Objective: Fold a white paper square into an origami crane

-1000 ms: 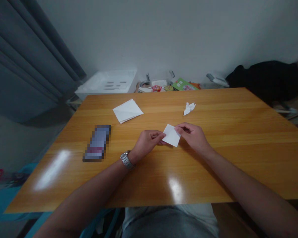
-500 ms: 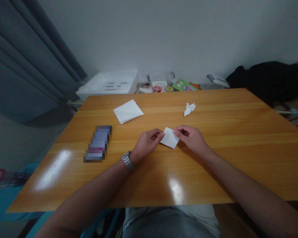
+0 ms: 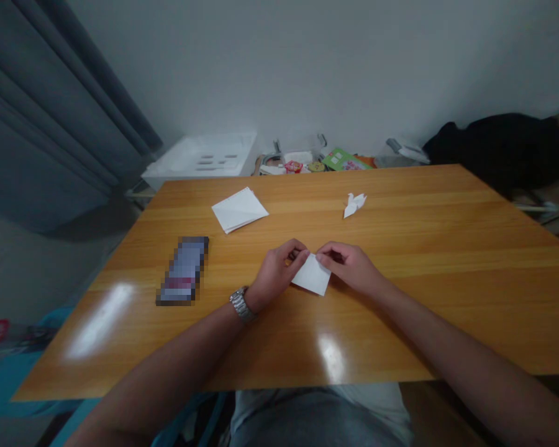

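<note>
A small white square of paper (image 3: 312, 276) is held low over the middle of the table. My left hand (image 3: 279, 270) pinches its upper left edge between thumb and fingers. On the other side, my right hand (image 3: 348, 264) grips the paper near its top corner, thumb on the upper face. Both thumbs lie close together there, and the fingertips beneath are hidden. Beyond my right hand stands a folded white paper crane (image 3: 354, 205). Farther left lies a short stack of white paper sheets (image 3: 240, 210).
A phone (image 3: 183, 271), its picture pixelated, lies on the wooden table (image 3: 428, 298) at left. Past the far edge are a white plastic tray (image 3: 200, 152), a green booklet (image 3: 345, 159) and several small items. Black cloth (image 3: 503, 152) sits at the far right, a blue stool (image 3: 13, 385) at lower left.
The paper has moved slightly nearer to me and turned. My right hand has shifted left to the paper's top corner, bringing both thumbs closer together.
</note>
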Motion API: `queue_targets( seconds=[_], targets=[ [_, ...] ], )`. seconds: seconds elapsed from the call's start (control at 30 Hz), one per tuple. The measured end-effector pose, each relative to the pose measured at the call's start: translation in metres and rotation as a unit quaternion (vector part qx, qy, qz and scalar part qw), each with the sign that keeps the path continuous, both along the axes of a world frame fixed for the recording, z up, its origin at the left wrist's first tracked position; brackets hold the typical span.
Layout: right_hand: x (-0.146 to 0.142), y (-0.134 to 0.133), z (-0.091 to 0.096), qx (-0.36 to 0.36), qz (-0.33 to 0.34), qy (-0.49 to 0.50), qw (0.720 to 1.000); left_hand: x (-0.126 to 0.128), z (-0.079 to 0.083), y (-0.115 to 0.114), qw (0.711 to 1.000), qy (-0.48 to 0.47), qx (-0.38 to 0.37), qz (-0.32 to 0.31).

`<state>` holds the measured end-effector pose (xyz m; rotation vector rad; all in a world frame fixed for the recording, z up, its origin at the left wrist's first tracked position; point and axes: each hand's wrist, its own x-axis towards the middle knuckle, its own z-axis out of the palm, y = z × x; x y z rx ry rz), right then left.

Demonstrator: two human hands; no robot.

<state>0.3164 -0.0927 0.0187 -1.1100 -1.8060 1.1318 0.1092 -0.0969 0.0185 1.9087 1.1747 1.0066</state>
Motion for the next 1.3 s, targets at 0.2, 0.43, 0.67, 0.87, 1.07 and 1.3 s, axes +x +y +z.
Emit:
queue_targets(
  seconds=[0.2,0.43,0.67,0.87,1.07,1.3],
  targets=[
    [-0.001,-0.001,0.002,-0.002,0.008,0.005,1.0,0.0,0.003,-0.002,1.0,0.005,-0.005,-0.013],
    [0.0,0.003,-0.002,0.013,0.001,-0.012,1.0,0.0,0.003,-0.003,1.0,0.017,0.008,-0.014],
    [0.008,0.008,-0.001,0.03,-0.021,-0.04,0.999,-0.005,0.003,0.005,0.998,0.021,0.007,0.053],
    [0.013,0.013,-0.004,0.042,-0.045,-0.059,0.996,-0.005,0.004,0.006,0.998,0.011,-0.011,0.064],
    [0.018,0.02,-0.01,0.037,-0.093,-0.023,0.995,-0.006,-0.002,0.008,0.999,0.009,-0.03,0.036],
    [0.018,0.022,-0.015,0.028,-0.085,-0.003,0.996,-0.008,-0.002,0.011,0.998,-0.003,-0.054,0.03]
  ],
)
